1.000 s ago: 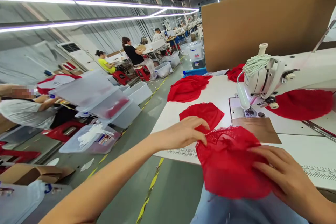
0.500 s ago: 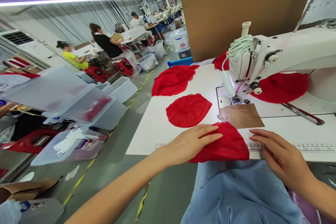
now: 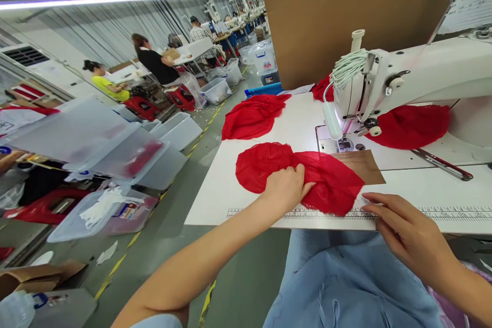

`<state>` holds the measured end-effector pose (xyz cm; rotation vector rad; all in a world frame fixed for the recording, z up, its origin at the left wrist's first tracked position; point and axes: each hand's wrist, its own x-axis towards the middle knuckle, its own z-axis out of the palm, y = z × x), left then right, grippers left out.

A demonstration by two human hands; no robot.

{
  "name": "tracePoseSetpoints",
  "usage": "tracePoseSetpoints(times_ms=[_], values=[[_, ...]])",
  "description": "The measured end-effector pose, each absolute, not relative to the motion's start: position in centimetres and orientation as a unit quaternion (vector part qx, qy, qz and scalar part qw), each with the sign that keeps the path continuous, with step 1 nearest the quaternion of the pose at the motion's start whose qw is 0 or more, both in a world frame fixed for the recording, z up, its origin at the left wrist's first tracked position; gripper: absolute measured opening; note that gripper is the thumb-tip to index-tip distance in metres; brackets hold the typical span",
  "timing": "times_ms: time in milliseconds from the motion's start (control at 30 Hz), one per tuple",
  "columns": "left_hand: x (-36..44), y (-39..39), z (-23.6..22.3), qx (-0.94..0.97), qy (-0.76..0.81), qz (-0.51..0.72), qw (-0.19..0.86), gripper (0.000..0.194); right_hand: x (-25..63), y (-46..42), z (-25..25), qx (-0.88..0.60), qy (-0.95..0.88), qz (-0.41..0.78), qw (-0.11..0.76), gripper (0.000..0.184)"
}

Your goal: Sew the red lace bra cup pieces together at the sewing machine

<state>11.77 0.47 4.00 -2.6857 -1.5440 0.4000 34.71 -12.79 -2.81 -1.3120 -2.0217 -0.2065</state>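
Observation:
My left hand [image 3: 286, 187] is closed, its fingers pinching a red fabric piece [image 3: 332, 182] that spreads out to the right over the table edge ruler. The same hand overlaps a second, rounded red fabric piece [image 3: 251, 164] lying to its left. The two pieces meet at my fingers, and the exact grip is partly hidden. Just right of the fabric, near the printed ruler [image 3: 430, 212], my right hand [image 3: 409, 230] is open with its fingers apart and nothing in it. The sewing machine [image 3: 384, 79] stands beyond both hands.
A brown card [image 3: 371, 169] lies before the needle. Scissors-like metal snips or a cutter [image 3: 442, 164] rest at right. More red fabric [image 3: 251, 118] lies at the back left and under the machine arm. A cardboard panel [image 3: 357, 15] stands behind; plastic bins [image 3: 177, 133] are left.
My left hand has gone from lying flat on the near red piece to gripping it. That piece has moved up, away from the table edge, over part of the brown card. My right hand barely moved.

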Motion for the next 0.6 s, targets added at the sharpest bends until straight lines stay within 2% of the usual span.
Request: tracePoseSetpoints(times_ms=[400, 600], values=[[10.5, 0.0, 2.7, -0.878, -0.466, 0.103, 0.039, 0.038, 35.6, -12.7, -3.4, -0.556, -0.757, -0.13, 0.318, 0.025], [10.1, -1.1, 1.8, -0.905, -0.412, 0.078, 0.065, 0.037, 35.8, -12.7, -3.2, -0.543, -0.754, -0.105, 0.354, 0.028]])
